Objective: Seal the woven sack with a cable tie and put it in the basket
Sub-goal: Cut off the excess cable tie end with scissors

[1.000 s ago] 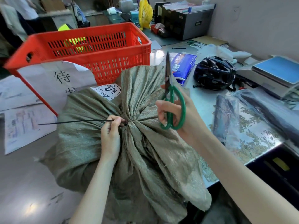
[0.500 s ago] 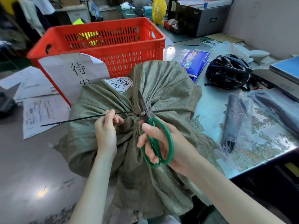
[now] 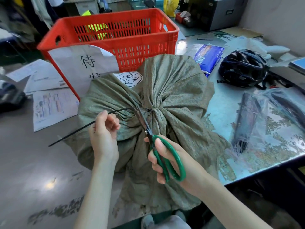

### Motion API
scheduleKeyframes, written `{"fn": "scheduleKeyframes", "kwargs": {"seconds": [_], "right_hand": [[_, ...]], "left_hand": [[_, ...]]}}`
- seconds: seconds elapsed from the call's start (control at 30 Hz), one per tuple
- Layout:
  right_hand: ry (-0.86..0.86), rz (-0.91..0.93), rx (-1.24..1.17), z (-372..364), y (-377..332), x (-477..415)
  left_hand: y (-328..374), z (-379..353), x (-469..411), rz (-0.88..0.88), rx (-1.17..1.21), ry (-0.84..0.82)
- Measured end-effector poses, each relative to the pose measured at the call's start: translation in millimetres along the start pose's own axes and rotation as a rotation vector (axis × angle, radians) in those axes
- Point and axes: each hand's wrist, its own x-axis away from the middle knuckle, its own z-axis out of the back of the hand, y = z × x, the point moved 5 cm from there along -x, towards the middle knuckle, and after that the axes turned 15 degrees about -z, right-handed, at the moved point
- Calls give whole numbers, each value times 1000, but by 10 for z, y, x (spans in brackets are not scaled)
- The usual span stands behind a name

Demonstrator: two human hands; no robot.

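- The table [image 3: 24,171] is seen stretching from the left edge to the right edge, with papers lying near its left edge.
- The red basket [image 3: 115,37] is set at the far side of the table, a white sheet with black characters hung on its near wall.
- The green woven sack [image 3: 173,100] is laid in the middle of the table, just in front of the basket, its mouth gathered into a tight neck.
- A black helmet [image 3: 242,68] is placed toward the far right corner.
- The right hand [image 3: 171,164] is closed through the green handles of the scissors [image 3: 158,146], whose blades are slightly parted at the neck.
- The left hand [image 3: 104,136] is closed on the cable tie [image 3: 85,126], pinched between thumb and fingers.
- The black tie is wrapped around the neck, its free tail drawn out toward the left edge.
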Motion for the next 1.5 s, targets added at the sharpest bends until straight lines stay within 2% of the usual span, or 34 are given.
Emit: {"fn": "scheduleKeyframes", "kwargs": {"seconds": [0.17,0.33,0.93,1.23,1.5], "right_hand": [[-63,-64,-24,-41,125,-73],[-23,-103,-102,-69,54,-182],[174,70,-124,-70,-138,-564],[82,138,-154,-61,-140,-500],[89,139,-151,-65,-162,-470]], "left_hand": [[90,95,-59,14,115,39],[128,107,-6,-6,99,31],[101,222,79,-21,44,46],[112,203,98,-22,38,53],[83,134,81,-14,37,45]]}}
